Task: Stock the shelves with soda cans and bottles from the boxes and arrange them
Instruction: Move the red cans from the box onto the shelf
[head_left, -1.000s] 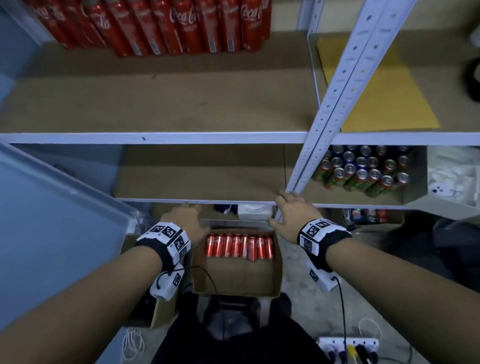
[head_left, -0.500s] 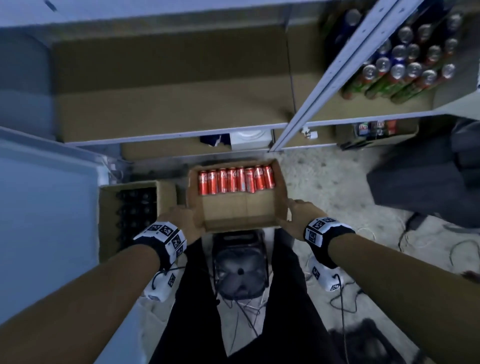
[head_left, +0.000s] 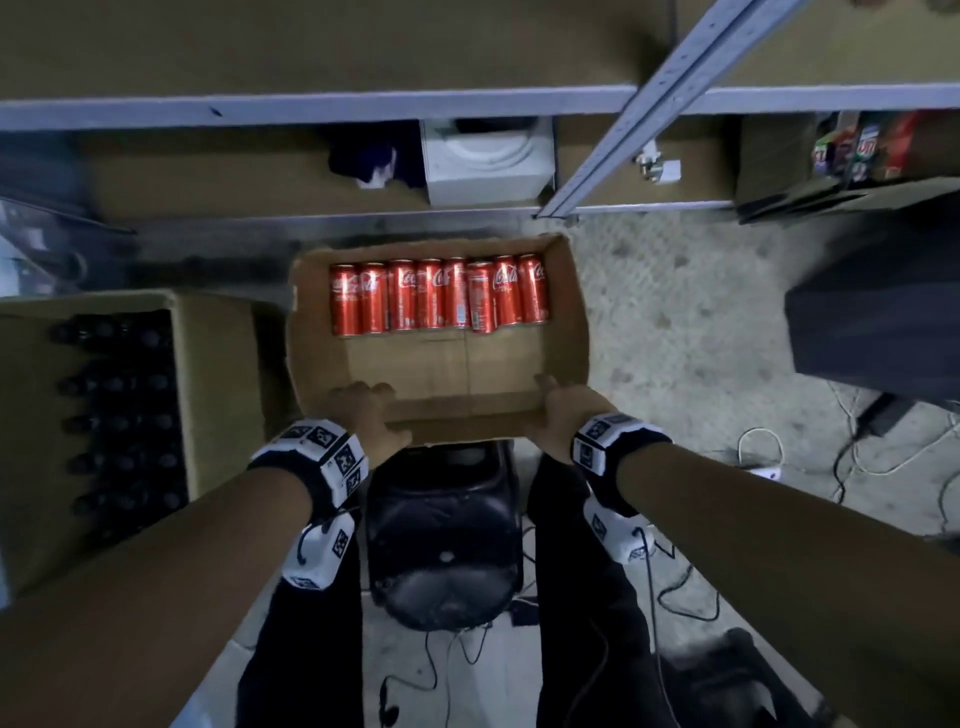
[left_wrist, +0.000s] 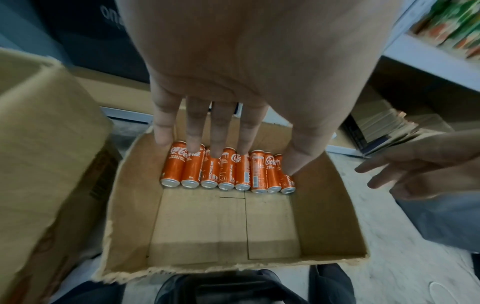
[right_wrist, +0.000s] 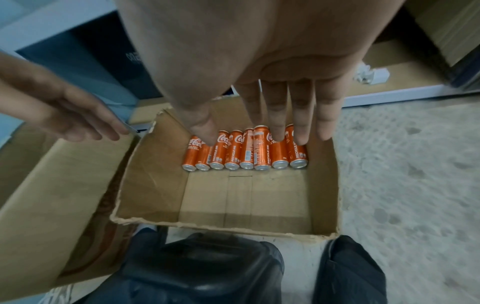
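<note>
Both hands (head_left: 363, 415) (head_left: 563, 415) open above box (head_left: 571, 332) near edge.

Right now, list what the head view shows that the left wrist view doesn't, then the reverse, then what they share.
Head only: the dark bottles in the carton left of the box, the white case on the low shelf, and both wristbands.
Left wrist only: the silver ends of the cans facing the person, their "RECYCLE ME" print, and the left hand with its fingers straight.
Both: the box, eight red cans lying in one row against its far wall, its near half bare, and the right hand.
</note>
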